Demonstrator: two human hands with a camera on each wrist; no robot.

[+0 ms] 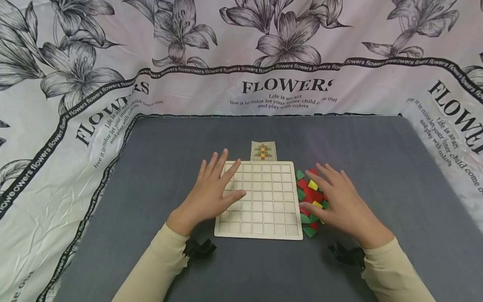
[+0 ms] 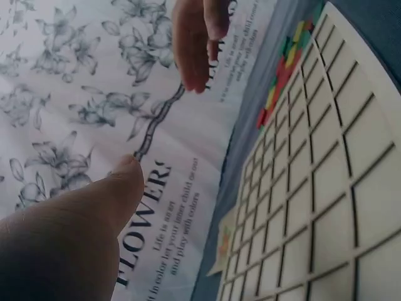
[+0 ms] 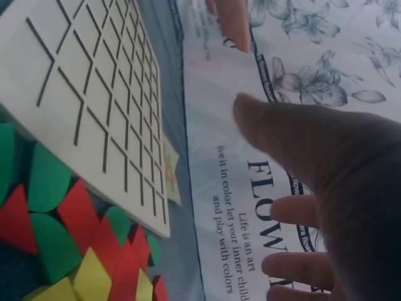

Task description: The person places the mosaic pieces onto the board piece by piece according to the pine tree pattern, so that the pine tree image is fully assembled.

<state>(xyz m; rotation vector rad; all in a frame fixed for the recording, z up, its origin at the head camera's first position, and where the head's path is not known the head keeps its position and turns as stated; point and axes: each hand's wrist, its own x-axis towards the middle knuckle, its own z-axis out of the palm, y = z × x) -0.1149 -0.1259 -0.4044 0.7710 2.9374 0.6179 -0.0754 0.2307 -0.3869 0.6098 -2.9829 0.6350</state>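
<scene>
A pale wooden grid board (image 1: 260,201) with rows of square recesses lies flat on the dark table. My left hand (image 1: 211,191) hovers over the board's left side, fingers spread and holding nothing; its thumb (image 2: 94,213) shows large in the left wrist view. Over the pieces at the board's right edge is my right hand (image 1: 339,201), its fingers spread and nothing in them. Beneath it lies a loose pile of red, green and yellow flat pieces (image 1: 311,195), partly covered by that hand. In the right wrist view, green pieces (image 3: 53,244) have rounded sides.
A small pattern card (image 1: 263,151) with a coloured tile design lies at the board's far edge. The grey table surface (image 1: 181,147) extends around the board. Behind and to the sides hangs a white cloth (image 1: 203,92) printed with flowers and lettering.
</scene>
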